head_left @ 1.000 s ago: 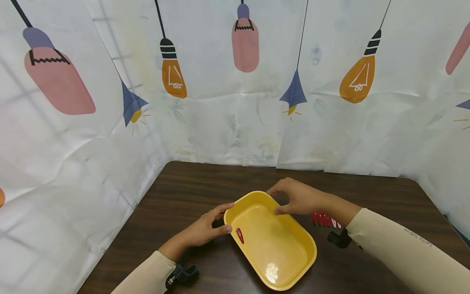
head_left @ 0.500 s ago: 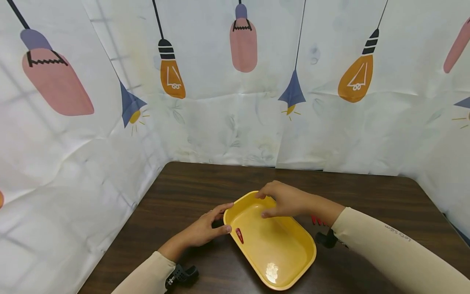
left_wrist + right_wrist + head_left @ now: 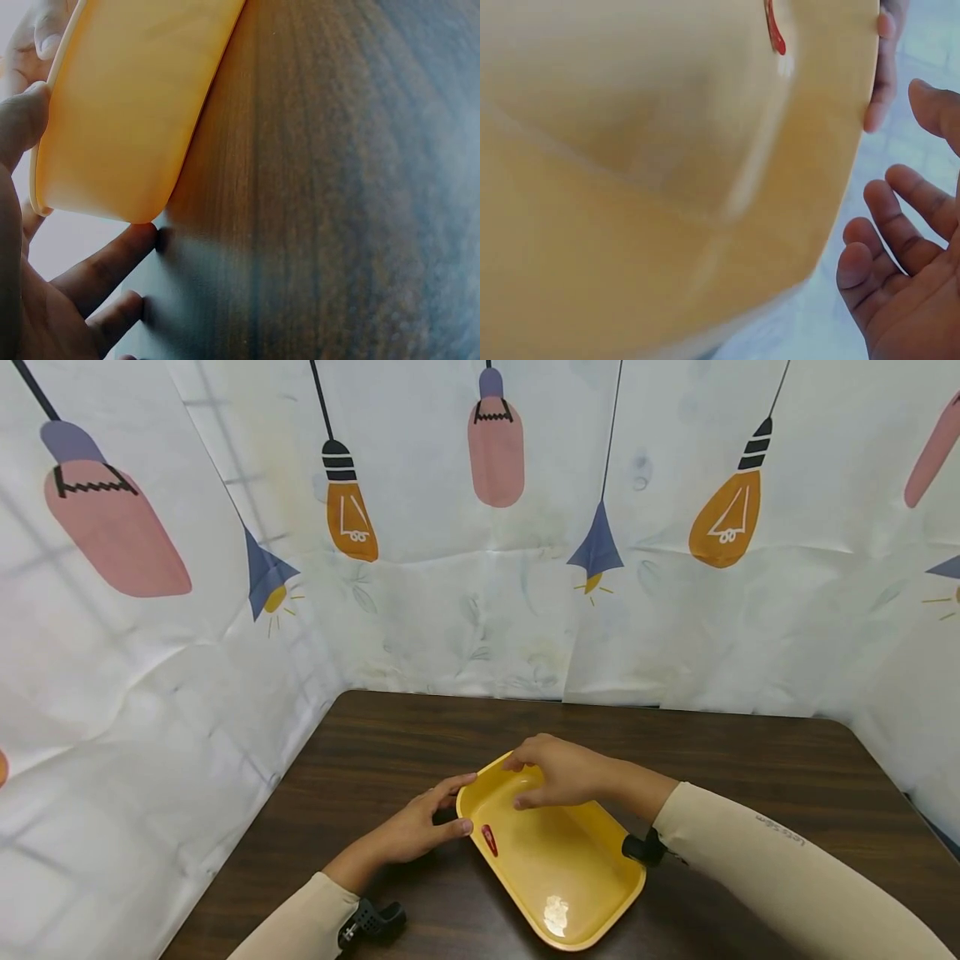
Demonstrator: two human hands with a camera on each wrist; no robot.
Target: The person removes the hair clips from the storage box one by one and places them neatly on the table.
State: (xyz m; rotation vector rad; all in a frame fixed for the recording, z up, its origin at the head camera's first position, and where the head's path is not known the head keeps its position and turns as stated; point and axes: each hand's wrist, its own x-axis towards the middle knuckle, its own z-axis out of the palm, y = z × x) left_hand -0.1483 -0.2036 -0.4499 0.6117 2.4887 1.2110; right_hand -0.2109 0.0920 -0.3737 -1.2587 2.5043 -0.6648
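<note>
A yellow tray (image 3: 558, 868) rests on the table, set at a slant. In it, near the left wall, lies one red snap hair clip (image 3: 490, 840), also visible at the top of the right wrist view (image 3: 777, 34). My left hand (image 3: 420, 828) touches the outside of the tray's far left corner, its thumb at the rim and the fingers spread fairly straight. Above the tray's far end hovers my right hand (image 3: 564, 775), fingers loosely bent. Nothing shows in its palm or between its fingers in the right wrist view.
The dark wood-grain table (image 3: 420, 735) reaches back to a white curtain (image 3: 450, 627) printed with lamps. A dark strap (image 3: 367, 922) sits on the left wrist, and another dark device (image 3: 643, 849) on the right wrist overlaps the tray's right rim.
My right hand has moved left across the far end of the tray. Its forearm now hides the red and pink clips seen earlier on the table. The left hand and clip stay put.
</note>
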